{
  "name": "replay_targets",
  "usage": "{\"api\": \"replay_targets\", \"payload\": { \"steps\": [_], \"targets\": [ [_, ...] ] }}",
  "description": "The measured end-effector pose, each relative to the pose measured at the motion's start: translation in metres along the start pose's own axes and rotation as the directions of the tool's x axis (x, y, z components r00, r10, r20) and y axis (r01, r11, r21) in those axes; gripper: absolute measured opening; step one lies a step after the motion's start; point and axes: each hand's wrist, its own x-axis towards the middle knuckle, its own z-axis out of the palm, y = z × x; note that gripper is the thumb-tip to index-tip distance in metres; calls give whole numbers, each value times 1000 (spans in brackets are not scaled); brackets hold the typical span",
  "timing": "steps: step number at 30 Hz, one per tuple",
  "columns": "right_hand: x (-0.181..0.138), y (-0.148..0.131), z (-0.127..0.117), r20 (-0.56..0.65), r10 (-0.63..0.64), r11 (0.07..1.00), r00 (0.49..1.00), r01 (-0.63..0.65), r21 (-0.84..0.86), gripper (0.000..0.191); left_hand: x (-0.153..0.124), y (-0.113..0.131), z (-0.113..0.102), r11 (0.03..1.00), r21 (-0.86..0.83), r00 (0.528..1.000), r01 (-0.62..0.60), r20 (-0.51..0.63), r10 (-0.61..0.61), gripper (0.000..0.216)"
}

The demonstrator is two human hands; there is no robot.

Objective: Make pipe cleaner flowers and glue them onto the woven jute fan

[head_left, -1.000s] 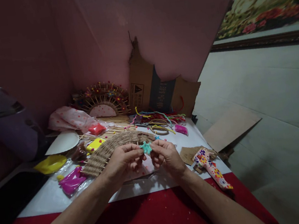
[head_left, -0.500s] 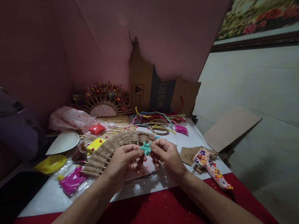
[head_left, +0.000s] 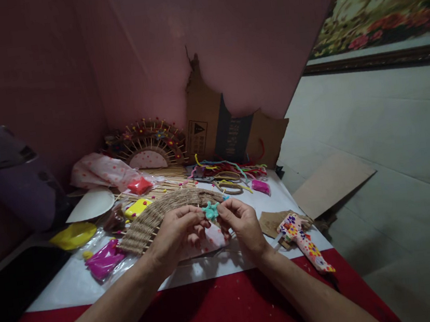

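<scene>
A small teal clay flower (head_left: 211,211) is pinched between my two hands above the table. Fingers and thumb of my left hand (head_left: 182,227) grip its left side. My right hand (head_left: 241,223) holds the right side the same way. Just behind them lies a fan-shaped frame (head_left: 147,221) of sticks wound with brown twine, partly hidden by my left hand. Under the hands shows its pale, red-dotted centre (head_left: 209,240).
Clay packets in magenta (head_left: 104,261), yellow (head_left: 136,208) and red (head_left: 139,185) lie left. Scissors (head_left: 229,181) and pipe cleaners (head_left: 247,170) are behind. A flower-patterned glue gun (head_left: 303,239) lies right. A finished-looking fan (head_left: 148,148) and torn cardboard (head_left: 230,128) lean against the pink wall.
The teal flower has turned slightly between my fingers, and its petals show at a different angle. Both hands stay in nearly the same place.
</scene>
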Motion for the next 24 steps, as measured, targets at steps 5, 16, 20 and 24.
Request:
{"api": "replay_targets", "payload": {
  "steps": [5, 16, 20, 24],
  "targets": [
    [-1, 1, 0, 16, -8, 1000, 1000, 8, -16, 27, -1, 1, 1, 999, 38, 1000, -10, -9, 10, 9],
    [-6, -5, 4, 39, 7, 999, 999, -6, -46, 28, 2, -1, 1, 999, -34, 999, -38, -39, 37, 20],
    [-5, -5, 3, 53, 2, 1000, 999, 0, -29, 29, 3, -3, -1, 994, 75, 996, -78, -46, 82, 20],
    [-4, -3, 2, 78, 24, 1000, 997, -25, 19, 29, 6, -6, -5, 969, 203, 987, -142, -47, 154, 21]
  ]
}}
